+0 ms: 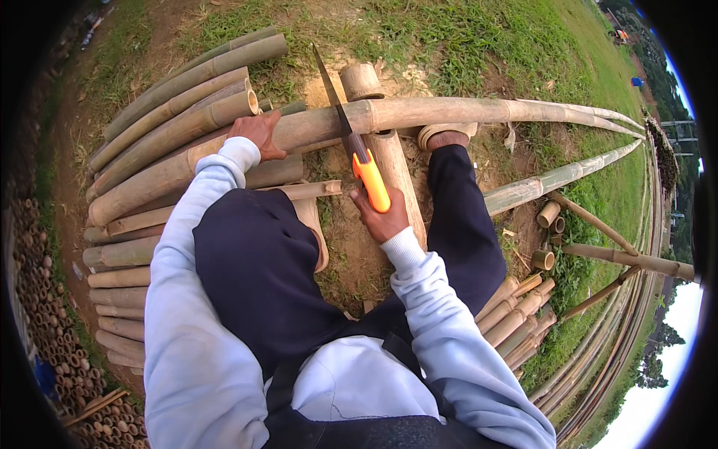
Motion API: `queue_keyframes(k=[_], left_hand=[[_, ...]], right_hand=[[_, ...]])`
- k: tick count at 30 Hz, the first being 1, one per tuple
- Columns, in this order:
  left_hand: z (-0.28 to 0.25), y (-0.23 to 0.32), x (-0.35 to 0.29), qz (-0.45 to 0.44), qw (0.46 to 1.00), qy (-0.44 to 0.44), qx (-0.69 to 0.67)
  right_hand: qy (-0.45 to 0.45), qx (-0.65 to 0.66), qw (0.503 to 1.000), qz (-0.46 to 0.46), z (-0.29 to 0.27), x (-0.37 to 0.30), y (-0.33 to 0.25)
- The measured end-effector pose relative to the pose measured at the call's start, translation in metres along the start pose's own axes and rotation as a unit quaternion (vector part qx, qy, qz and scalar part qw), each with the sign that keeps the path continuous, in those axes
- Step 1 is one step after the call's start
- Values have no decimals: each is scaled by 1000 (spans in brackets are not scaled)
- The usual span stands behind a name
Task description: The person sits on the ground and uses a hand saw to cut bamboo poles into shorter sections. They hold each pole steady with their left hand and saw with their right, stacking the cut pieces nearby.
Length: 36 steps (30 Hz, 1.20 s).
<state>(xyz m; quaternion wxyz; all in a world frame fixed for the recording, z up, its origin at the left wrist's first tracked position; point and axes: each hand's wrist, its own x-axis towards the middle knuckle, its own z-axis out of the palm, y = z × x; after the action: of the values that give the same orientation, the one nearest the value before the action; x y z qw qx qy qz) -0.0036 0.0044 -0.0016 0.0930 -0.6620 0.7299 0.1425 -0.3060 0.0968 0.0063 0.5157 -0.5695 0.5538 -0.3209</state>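
Note:
My right hand (383, 215) is closed round the orange handle of a hand saw (371, 179). Its dark blade slants up and away across a long, thick bamboo pole (441, 111), touching it near a joint. Left of the blade, my left hand (258, 136) grips the same pole, with the thumb laid along its top. A shorter bamboo log (394, 168) runs beneath the pole as a support, its far end (360, 81) showing beyond it. Whether the blade has cut into the pole cannot be made out.
Cut bamboo lengths (142, 135) are stacked at the left, and a smaller bundle (520, 318) lies by my right knee. Short bamboo rings (548, 215) sit on the ground near a bamboo frame (624, 258). Another long greenish pole (553, 182) stretches off right. Sawdust marks the grass ahead.

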Motion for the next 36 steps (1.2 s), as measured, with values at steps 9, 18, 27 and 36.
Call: queue_keyframes(k=[9, 18, 27, 36], left_hand=[[5, -13, -3, 8, 998, 52, 16], [11, -17, 7, 16, 999, 46, -3], [11, -23, -8, -6, 998, 58, 6], [14, -27, 5, 4, 999, 50, 14]], right_hand=[[15, -5, 1000, 25, -39, -159, 15], [-16, 35, 999, 9, -13, -21, 22], [-16, 8, 997, 73, -47, -131, 19], [-17, 1, 998, 66, -17, -56, 5]])
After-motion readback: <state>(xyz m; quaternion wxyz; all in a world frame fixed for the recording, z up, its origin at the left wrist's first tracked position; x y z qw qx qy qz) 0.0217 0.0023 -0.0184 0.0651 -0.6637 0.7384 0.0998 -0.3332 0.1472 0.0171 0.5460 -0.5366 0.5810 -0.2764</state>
